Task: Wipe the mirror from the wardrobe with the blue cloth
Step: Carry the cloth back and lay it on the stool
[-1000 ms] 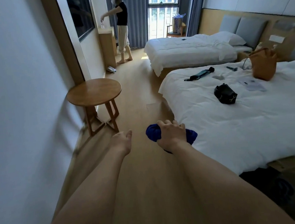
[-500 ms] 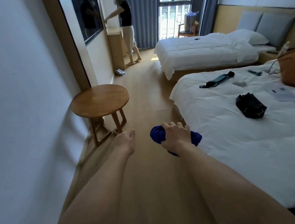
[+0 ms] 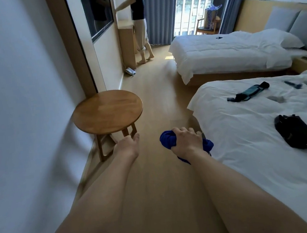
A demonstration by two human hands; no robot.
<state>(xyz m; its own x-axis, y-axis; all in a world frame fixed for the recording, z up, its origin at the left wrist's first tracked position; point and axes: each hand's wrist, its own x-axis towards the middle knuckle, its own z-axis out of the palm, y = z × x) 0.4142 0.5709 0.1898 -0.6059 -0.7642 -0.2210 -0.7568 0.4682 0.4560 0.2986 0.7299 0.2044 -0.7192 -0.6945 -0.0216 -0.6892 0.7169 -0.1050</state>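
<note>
My right hand grips a bunched blue cloth, held out in front of me above the wooden floor, close to the near bed's corner. My left hand hangs empty beside it with fingers loosely curled, near the legs of a round wooden table. A dark reflective panel in a wall frame sits up on the left wall, further ahead. No wardrobe is plainly visible.
Two white beds fill the right side: the near bed carries a black pouch and a folded umbrella. Another person stands at a wooden cabinet by the curtains. A telephone lies on the floor.
The view has moved forward along the aisle and turned left; the round table and wall panel are closer. Both hands keep their pose, the right still gripping the cloth.
</note>
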